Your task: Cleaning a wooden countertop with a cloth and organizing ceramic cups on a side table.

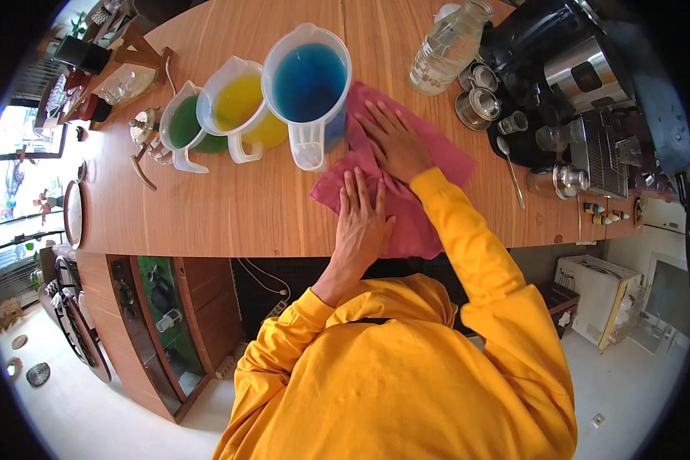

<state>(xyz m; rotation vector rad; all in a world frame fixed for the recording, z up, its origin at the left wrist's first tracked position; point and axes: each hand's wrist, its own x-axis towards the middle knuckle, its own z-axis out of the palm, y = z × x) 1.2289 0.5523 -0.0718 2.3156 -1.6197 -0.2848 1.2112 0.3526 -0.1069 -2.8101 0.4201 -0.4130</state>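
A pink cloth lies partly folded on the wooden counter, one end reaching the near edge. My left hand rests palm down on its near left part, fingers slightly spread. Farther up and to the right, my right hand presses flat on the same cloth with its fingers apart. Just left of the cloth's upper end stands a clear plastic jug of blue liquid. Beside it are a jug of yellow liquid and a smaller jug of green liquid.
A metal teapot stands at the left. Toward the right are a glass bottle, metal drip filters, a spoon, a lidded glass container, small dropper bottles and an espresso machine. A round plate is at the far left.
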